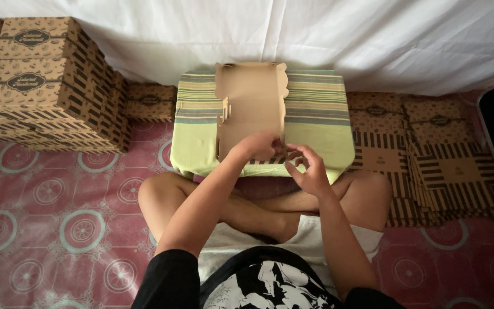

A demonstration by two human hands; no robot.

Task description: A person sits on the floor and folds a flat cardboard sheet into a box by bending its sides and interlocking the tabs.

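Note:
A brown cardboard box blank [251, 103] lies partly folded on a small table covered with a green striped cloth [321, 123]; its left side flap stands up. My left hand [257, 145] grips the near edge of the box, fingers curled over it. My right hand [307, 167] is just beside it at the box's near right corner, fingers bent and pinching the striped front flap. I sit cross-legged behind the table.
Folded patterned boxes are stacked at the left [41, 86]. Flat unfolded box blanks lie in piles at the right [435, 160] and behind the table's left [151, 102]. A white sheet [293, 34] hangs behind. The floor mat is pink with circles [58, 217].

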